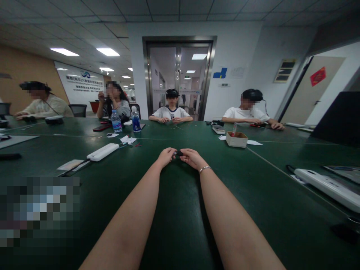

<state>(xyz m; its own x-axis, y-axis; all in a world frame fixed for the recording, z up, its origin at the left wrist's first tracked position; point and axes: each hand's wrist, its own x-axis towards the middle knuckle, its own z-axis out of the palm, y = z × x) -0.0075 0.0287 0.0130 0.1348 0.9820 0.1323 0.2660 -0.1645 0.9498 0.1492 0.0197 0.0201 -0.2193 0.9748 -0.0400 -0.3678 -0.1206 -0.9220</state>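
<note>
Both arms reach forward over the dark green table. Between the hands is a small black object with a silvery end, too small to name. My left hand pinches its silvery end with closed fingers. The black end is gripped by the fingertips of my right hand, which has a silver bracelet at the wrist. The fingers partly cover the object.
White power strips lie left and right. Two bottles, one of them a water bottle, stand back left near paper scraps. A small box stands back right. Several people sit across the table.
</note>
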